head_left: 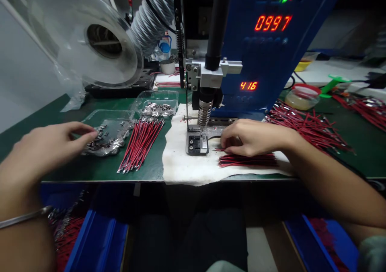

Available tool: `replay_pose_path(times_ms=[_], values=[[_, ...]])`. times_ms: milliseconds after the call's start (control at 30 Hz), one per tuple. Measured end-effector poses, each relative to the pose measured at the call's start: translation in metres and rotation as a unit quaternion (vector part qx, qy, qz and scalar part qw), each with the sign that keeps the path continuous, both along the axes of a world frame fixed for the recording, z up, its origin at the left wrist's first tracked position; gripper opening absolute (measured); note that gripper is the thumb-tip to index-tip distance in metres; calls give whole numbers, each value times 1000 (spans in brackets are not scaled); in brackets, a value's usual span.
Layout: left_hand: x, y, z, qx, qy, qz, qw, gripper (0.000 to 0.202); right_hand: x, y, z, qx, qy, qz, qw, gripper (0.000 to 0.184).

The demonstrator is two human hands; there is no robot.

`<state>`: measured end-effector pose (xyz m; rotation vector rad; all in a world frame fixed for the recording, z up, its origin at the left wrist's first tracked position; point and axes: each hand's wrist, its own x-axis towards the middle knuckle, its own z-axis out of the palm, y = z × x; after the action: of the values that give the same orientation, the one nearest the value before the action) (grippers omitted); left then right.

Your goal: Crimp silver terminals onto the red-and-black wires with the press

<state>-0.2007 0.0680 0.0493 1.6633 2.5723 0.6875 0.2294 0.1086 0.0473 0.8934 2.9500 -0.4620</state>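
My left hand (50, 145) is over the near clear plastic tray (105, 115), thumb and forefinger closed at its left side. Small metal parts (104, 133) lie in that tray; whether one is between my fingertips is too small to make out. My right hand (251, 137) pinches a thin red wire (219, 149), whose end points left toward the black fixture (194, 144). Just below those fingers, a bundle of red and black wires (247, 160) rests on a white cloth (187, 171). Above the fixture stands the soldering machine's spring-wrapped tip (205, 111).
Wires with metal ends (141, 143) lie fanned beside a second clear tray (158, 107). A blue machine housing (253, 63) rises behind. A large clear reel (72, 35) stands at left. More red wires (304, 123) and a lidded jar (301, 97) are at right. Blue bins (99, 240) sit below.
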Motion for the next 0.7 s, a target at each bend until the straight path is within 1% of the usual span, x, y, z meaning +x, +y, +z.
replay_pose_path(times_ms=[67,100,167,267,400,533,700], values=[[3,11,1,-89,120,-12,989,31,0,0,2,3,7,-16,1000,15],[5,14,3,-112,166,-17,980,33,0,0,3,0,13,-20,1000,16],[9,16,6,-115,203,-30,972,35,0,0,5,-9,31,-20,999,16],[15,22,10,-145,212,-42,966,35,0,0,5,-26,52,-1,998,16],[19,31,10,-172,206,-44,962,35,-1,2,4,-28,67,21,997,17],[21,32,9,-169,183,-61,967,28,0,2,4,-17,78,8,997,17],[17,34,8,-188,165,-65,966,26,2,2,4,-11,65,-7,998,18]])
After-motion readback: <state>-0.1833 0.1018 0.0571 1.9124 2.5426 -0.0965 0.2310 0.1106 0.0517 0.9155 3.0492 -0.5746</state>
